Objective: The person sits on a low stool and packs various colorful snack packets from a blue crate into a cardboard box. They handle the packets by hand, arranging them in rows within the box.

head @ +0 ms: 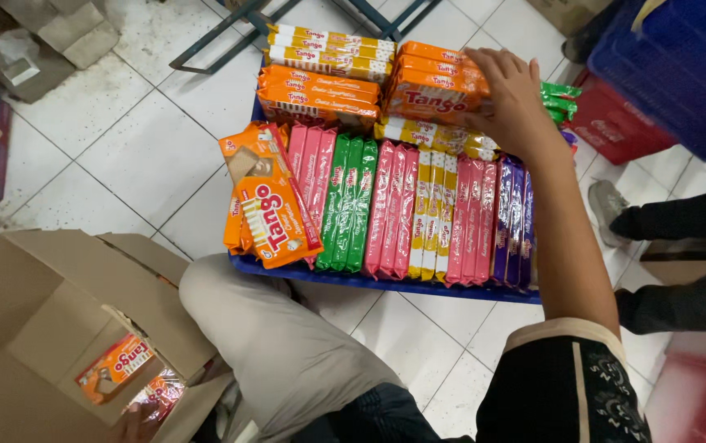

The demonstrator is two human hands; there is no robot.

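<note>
My right hand point(510, 97) reaches across a blue tray point(386, 283) on the tiled floor. It grips the right end of a stack of orange wafer packs point(431, 90) at the tray's far right, fingers on top, thumb at the front. Rows of upright packs in pink, green, yellow and purple point(418, 213) fill the near half of the tray. More orange packs point(271, 205) lean at its left end. My left hand point(135, 422) is barely visible at the bottom edge, low inside an open cardboard box point(33, 328), close to an orange pack point(115, 367) lying there.
My bent knee in beige trousers point(279, 344) is just before the tray. Another person's dark trouser legs and grey shoe point(607, 205) stand at the right. A red crate point(615, 123) and a blue crate point(673, 66) sit beyond, with green packs point(562, 94) beside them. A metal frame point(230, 33) crosses the floor behind.
</note>
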